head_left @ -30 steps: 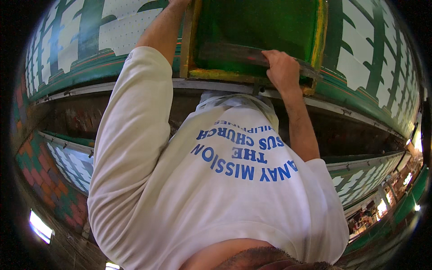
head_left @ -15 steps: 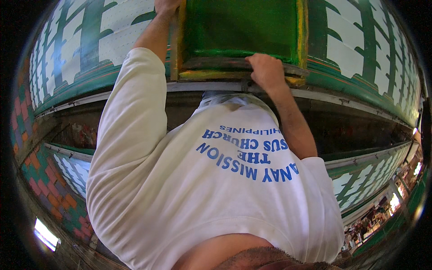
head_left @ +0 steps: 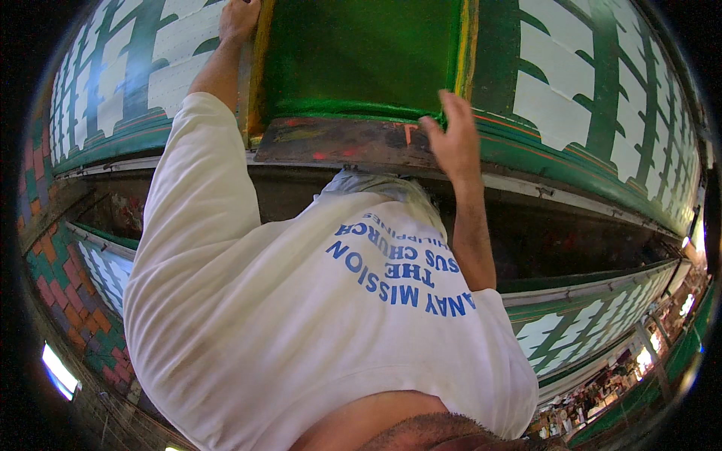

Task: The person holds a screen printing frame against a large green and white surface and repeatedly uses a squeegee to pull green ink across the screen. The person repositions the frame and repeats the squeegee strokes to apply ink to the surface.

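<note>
My left hand [head_left: 238, 21] is closed on the left side of the screen frame [head_left: 256, 79] near the top of the view. Inside the frame, the screen [head_left: 353, 56] is coated in green, with glossy paint along its lower and right edges. A long dark squeegee board [head_left: 338, 141], smudged with red and yellow, lies across the frame's bottom edge. At that board's right end, by the frame's lower right corner, my right hand [head_left: 455, 139] is open, thumb and fingers apart. Whether its fingertips touch the board or the frame, I cannot tell.
A long bed printed with white shapes on green [head_left: 556, 105] spreads either side of the frame, with a metal rail [head_left: 526, 186] along its near edge. A similar bed [head_left: 571, 331] lies behind me across a dark gap. Coloured blocks [head_left: 68, 301] line the far left; clutter fills the far right.
The frame and both hands sit further left in the view. The squeegee board's broad, smudged face now shows at the bottom edge. My right hand has loosened from its grip, fingers spreading.
</note>
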`<state>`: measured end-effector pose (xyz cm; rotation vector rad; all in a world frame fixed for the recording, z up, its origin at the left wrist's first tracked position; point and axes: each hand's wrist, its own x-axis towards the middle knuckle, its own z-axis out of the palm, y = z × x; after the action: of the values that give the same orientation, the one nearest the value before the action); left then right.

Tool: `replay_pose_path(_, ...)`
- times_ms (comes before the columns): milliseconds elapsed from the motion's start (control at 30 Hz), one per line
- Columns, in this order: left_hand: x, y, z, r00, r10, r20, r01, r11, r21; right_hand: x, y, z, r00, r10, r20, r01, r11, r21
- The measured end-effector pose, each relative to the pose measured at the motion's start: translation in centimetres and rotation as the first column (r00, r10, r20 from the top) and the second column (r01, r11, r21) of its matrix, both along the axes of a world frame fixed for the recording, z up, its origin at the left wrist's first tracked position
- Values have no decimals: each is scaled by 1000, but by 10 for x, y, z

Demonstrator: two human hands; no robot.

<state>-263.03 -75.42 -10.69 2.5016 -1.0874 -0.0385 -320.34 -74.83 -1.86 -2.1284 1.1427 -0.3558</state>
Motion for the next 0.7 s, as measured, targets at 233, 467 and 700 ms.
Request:
replay_pose_path(233,-12,-2,14,995,75,-64,-75,997,2,-44,-53,-45,968,-228,-105,240,962,127)
replay_pose_path(467,-19,0,24,988,98,-123,-94,995,35,-35,-51,-49,977,-212,-36,213,977,22)
replay_pose_path(700,-3,1,25,982,54,-183,-40,996,78,-38,-51,-1,979,-154,131,165,983,-77)
